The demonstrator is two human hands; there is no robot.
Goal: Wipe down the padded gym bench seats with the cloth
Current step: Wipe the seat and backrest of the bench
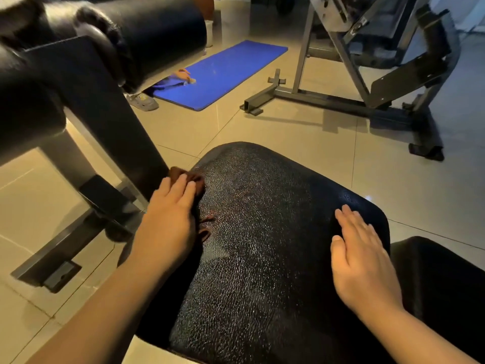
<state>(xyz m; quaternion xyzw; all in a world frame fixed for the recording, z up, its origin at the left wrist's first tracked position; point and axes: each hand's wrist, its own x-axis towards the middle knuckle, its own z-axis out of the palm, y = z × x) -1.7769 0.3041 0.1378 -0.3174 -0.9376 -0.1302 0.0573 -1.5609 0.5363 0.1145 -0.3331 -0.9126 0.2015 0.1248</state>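
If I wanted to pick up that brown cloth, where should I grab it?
Probably pinch the cloth by its bunched fold poking out beyond the left hand, coming from above; the rest is pressed flat under that hand at the left edge of the seat.

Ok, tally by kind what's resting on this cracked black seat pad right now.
Hands: 2, left hand and right hand
Brown cloth: 1, under the left hand's fingers
Total: 3 on the seat pad
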